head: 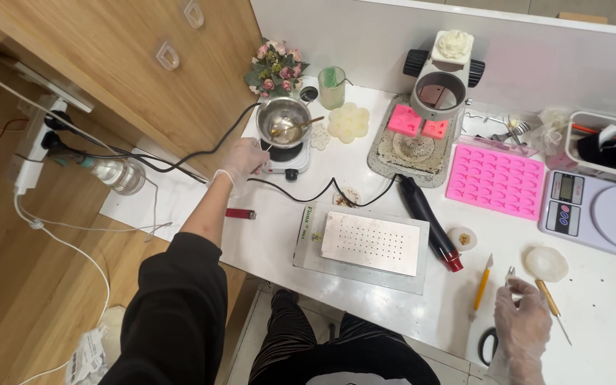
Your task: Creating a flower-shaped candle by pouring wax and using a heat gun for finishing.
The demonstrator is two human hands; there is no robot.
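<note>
The small hotplate (284, 157) stands at the far left of the white table (272, 235), carrying a metal pot (283, 120) with a spoon (295, 128) resting inside. The left hand (244, 158), gloved, touches the hotplate's left side; the fingers appear curled against it, though whether they pinch anything cannot be told. The pot is rigid, likely hot and top-heavy; hold the hotplate by its base. The right hand (522, 324), gloved, pinches a thin metal tool (510, 274) near the front right edge. A black cord (301, 192) trails right. A perforated metal plate (371, 243) lies near centre. The table's left edge is close; open room lies just behind the plate.
</note>
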